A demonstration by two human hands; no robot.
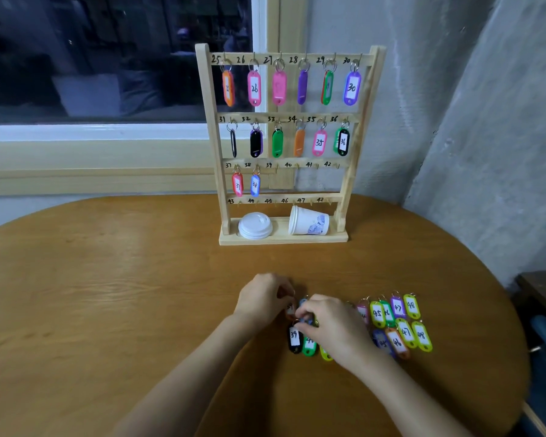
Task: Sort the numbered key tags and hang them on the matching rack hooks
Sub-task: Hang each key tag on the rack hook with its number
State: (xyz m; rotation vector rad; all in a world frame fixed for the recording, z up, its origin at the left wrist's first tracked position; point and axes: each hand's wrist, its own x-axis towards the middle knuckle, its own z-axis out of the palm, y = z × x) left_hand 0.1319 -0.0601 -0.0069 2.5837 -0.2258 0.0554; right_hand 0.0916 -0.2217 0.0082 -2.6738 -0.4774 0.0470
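Looks a little past halfway: on the pale wooden rack (212, 137), glossy oval plastic hung tags (254, 88) with paper number windows and wire rings, filling 25 through 38, hooks 39 to 48 bare. Left to hang: the loose tags (405, 332), flat in rows on the wood-grain table (108, 294) near its front edge, among them a black 39 (293, 339). Both hands down among these, left hand (265, 298) pinching what seems an orange tag (290, 310), right hand (331, 323) curled on a blue tag (307, 320), grips blurred and partly hidden.
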